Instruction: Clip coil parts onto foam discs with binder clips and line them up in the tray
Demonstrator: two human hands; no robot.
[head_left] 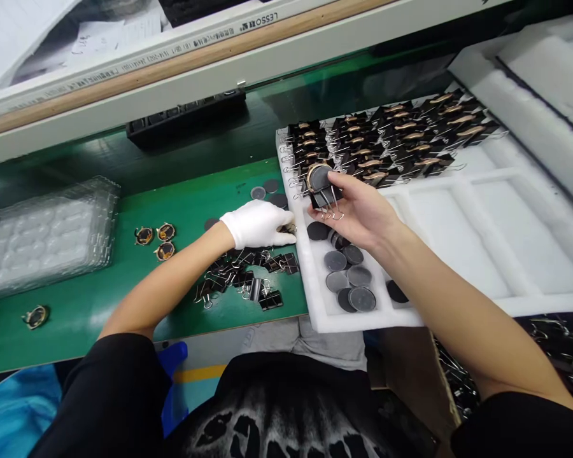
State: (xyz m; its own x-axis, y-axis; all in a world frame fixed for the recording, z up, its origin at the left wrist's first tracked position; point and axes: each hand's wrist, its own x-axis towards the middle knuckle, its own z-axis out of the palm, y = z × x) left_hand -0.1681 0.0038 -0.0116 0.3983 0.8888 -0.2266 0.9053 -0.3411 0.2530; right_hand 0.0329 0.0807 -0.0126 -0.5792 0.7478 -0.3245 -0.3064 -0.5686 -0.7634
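Note:
My bare right hand [358, 210] holds a round dark disc with a copper ring clamped in a black binder clip [321, 186], just above the left end of the white foam tray [410, 315]. My left hand [258, 224], in a white glove, rests on the green belt [100, 299] with its fingertips on a small part at the edge of a pile of loose black binder clips [248, 280]. Several grey discs [348, 280] lie in the tray's near left pocket. Rows of clipped parts [391, 140] fill the tray's far side.
Three copper-ringed parts [155, 240] lie on the belt left of my gloved hand, and one more [35, 316] lies far left. A stack of clear blister trays [42, 235] sits at the left. A black bar [186, 117] lies at the back. More foam trays [544, 83] stand at the right.

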